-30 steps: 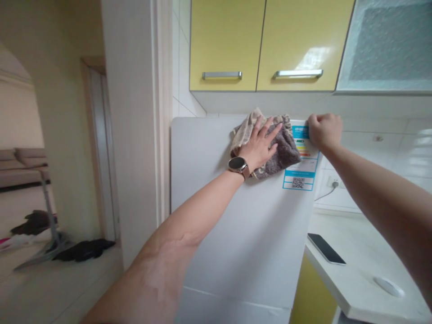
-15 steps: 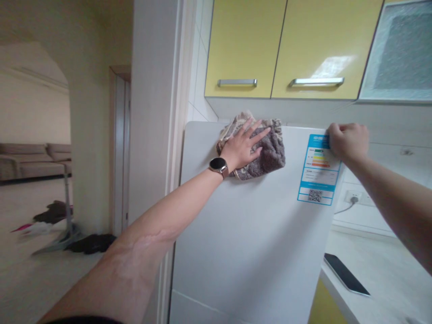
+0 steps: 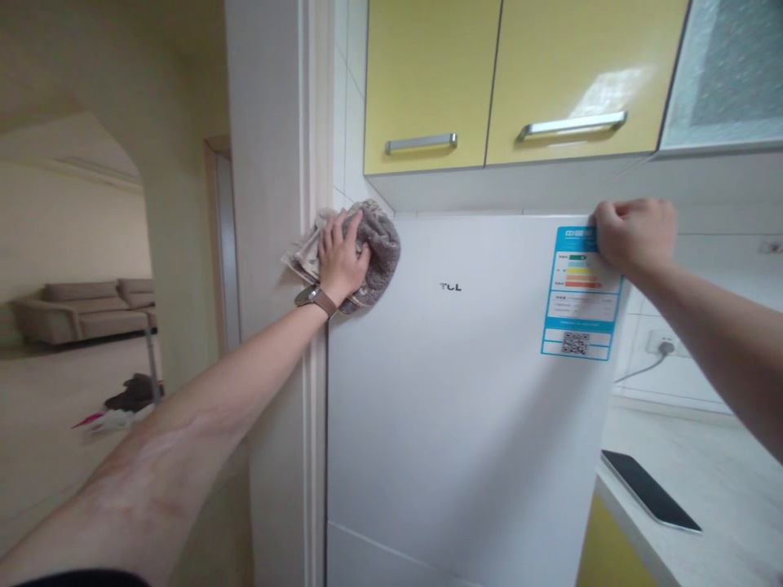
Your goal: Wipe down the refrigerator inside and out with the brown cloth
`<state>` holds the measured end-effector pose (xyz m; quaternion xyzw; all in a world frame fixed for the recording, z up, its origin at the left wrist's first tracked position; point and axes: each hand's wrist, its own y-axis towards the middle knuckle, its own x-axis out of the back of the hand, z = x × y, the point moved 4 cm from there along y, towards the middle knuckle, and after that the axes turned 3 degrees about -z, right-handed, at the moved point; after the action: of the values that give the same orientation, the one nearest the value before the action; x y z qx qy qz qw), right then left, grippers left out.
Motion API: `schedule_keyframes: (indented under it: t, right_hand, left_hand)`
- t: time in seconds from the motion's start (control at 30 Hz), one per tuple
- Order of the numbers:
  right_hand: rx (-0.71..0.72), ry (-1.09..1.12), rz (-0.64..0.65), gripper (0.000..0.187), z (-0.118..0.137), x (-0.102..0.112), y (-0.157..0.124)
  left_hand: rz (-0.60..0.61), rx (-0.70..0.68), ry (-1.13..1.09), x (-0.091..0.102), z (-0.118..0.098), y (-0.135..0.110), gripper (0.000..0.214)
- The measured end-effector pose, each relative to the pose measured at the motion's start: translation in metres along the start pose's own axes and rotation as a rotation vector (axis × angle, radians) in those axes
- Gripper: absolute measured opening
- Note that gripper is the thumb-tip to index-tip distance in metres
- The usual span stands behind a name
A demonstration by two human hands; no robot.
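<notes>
A crumpled grey-brown patterned cleaning cloth (image 3: 382, 244) is bunched under my left hand (image 3: 343, 259), at the upper left corner of the white fridge (image 3: 453, 391). The fingers curve over the cloth, and part of it laps onto the door frame. A watch (image 3: 315, 300) is on my left wrist. My right hand (image 3: 636, 236) is closed round the top right edge of the fridge door, its fingertips hidden. Just beside it is a blue-and-white energy label (image 3: 581, 306). The letters TCL show on the door.
Yellow wall cabinets (image 3: 434, 81) with metal handles hang above the fridge. To the right, a phone (image 3: 649, 489) lies on the counter (image 3: 734, 465), below a plugged-in socket (image 3: 664, 344). A pale door frame (image 3: 281, 424) borders the left side; a sofa (image 3: 91, 310) stands beyond.
My left hand has slid the cloth leftward across the fridge door to its corner, uncovering the TCL letters. The right hand keeps its hold on the edge. The view has shifted slightly.
</notes>
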<state>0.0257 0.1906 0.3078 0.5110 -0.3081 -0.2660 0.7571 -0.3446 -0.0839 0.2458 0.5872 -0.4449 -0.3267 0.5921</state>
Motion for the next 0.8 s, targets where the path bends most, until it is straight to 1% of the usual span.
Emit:
schedule_keyframes:
  t: [0.1, 0.17, 0.2, 0.27, 0.4, 0.47, 0.53, 0.6, 0.67, 0.73, 0.8]
  right_hand:
    - [-0.005, 0.003, 0.004, 0.05, 0.002, 0.001, -0.001]
    - [-0.007, 0.008, 0.011, 0.049, 0.002, 0.002, -0.002]
    - [-0.01, 0.008, 0.011, 0.049, 0.002, 0.003, -0.002]
    - [-0.005, 0.006, 0.009, 0.049, 0.003, 0.003, -0.003]
    - [0.003, -0.007, -0.006, 0.049, 0.002, 0.003, -0.002]
    - [-0.013, -0.021, -0.007, 0.051, 0.001, 0.003, -0.002]
    - [-0.019, -0.024, -0.003, 0.051, 0.001, 0.003, -0.002]
    - [-0.014, -0.012, -0.001, 0.05, 0.001, 0.003, -0.001]
    - [-0.02, -0.002, -0.009, 0.049, 0.001, 0.004, -0.002]
    - [-0.035, -0.005, -0.018, 0.047, 0.001, 0.004, -0.002]
    - [-0.036, -0.016, -0.019, 0.046, 0.002, 0.004, -0.002]
  left_hand:
    - [0.019, 0.064, 0.025, -0.008, -0.027, -0.007, 0.076]
    - [0.015, 0.063, 0.043, -0.014, -0.055, -0.015, 0.083]
    - [0.009, 0.037, 0.049, -0.017, -0.072, -0.02, 0.085]
    - [0.009, -0.059, 0.047, -0.024, -0.112, -0.031, 0.088]
    - [0.063, -0.31, -0.024, -0.036, -0.196, -0.058, 0.089]
    - [0.07, -0.392, -0.057, -0.04, -0.227, -0.076, 0.087]
    - [0.085, -0.501, -0.091, -0.045, -0.247, -0.1, 0.086]
    - [0.131, -0.645, -0.122, -0.051, -0.254, -0.13, 0.084]
    - [0.198, -0.773, -0.152, -0.056, -0.248, -0.158, 0.082]
    - [0.262, -0.861, -0.18, -0.06, -0.231, -0.177, 0.081]
    - [0.293, -0.896, -0.2, -0.06, -0.206, -0.184, 0.08]
